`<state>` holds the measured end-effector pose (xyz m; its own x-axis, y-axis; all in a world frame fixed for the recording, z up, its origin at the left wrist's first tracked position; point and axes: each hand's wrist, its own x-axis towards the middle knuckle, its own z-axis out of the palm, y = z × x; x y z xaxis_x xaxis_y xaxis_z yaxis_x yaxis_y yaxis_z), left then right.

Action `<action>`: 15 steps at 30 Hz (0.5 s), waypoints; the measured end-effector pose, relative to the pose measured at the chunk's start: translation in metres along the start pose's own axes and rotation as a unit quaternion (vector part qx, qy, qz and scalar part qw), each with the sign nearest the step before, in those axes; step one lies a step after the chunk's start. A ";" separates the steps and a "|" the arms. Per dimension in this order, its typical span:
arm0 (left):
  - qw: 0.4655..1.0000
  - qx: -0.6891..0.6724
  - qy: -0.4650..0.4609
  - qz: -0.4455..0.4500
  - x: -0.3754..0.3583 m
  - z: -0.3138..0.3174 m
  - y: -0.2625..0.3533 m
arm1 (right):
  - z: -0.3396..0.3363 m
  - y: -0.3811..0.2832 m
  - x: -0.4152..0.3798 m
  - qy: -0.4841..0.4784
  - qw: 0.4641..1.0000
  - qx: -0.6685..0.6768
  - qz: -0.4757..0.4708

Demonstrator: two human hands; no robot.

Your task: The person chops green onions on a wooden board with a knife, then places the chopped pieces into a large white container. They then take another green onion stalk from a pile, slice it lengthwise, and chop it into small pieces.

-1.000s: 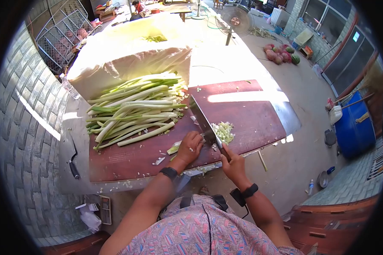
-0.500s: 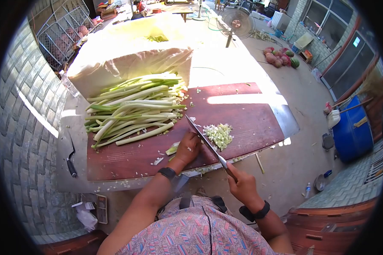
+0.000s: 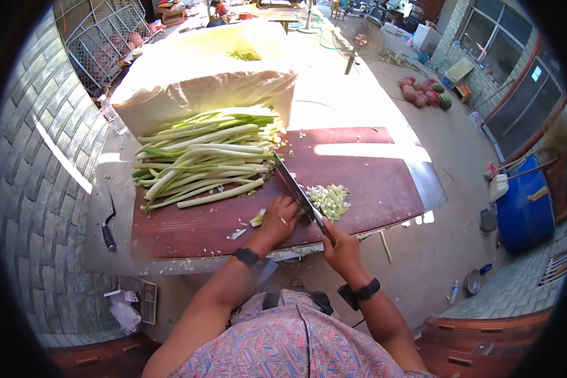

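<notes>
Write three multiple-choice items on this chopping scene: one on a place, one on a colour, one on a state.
1. Where does the chopped pile lie?
A. right of the knife
B. on the whole stalks
C. on the floor

2. What colour is the board?
A. white
B. reddish brown
C. blue

3. What is the right hand doing?
A. resting open
B. gripping the knife handle
C. holding a bottle

Answers: 1 A, the cut bits sit on the board just right of the blade. 2 B, the bare board is reddish brown. 3 B, its fingers close on the handle while the left hand pins a stalk.
</notes>
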<state>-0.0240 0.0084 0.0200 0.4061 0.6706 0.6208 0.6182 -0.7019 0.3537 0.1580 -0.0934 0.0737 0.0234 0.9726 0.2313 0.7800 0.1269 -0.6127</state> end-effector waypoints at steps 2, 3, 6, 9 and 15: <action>0.993 -0.082 -0.055 -0.064 -0.005 0.008 -0.006 | -0.011 -0.002 -0.007 -0.014 1.000 0.005 0.017; 0.993 -0.082 -0.054 -0.064 -0.005 0.009 -0.006 | -0.016 0.000 -0.011 -0.028 0.999 0.007 0.035; 0.993 -0.090 -0.038 -0.063 -0.004 0.013 -0.006 | -0.013 0.014 -0.019 0.030 0.998 0.051 0.001; 0.989 -0.125 -0.003 -0.082 0.001 0.017 -0.002 | -0.014 0.015 -0.019 0.017 0.999 0.024 0.018; 0.986 -0.129 -0.004 -0.100 0.005 0.021 -0.002 | -0.020 0.024 -0.018 0.037 0.999 -0.023 -0.015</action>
<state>-0.0094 0.0181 0.0076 0.2993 0.8034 0.5148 0.4945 -0.5920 0.6364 0.1891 -0.1119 0.0700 0.0443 0.9515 0.3045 0.8093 0.1445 -0.5694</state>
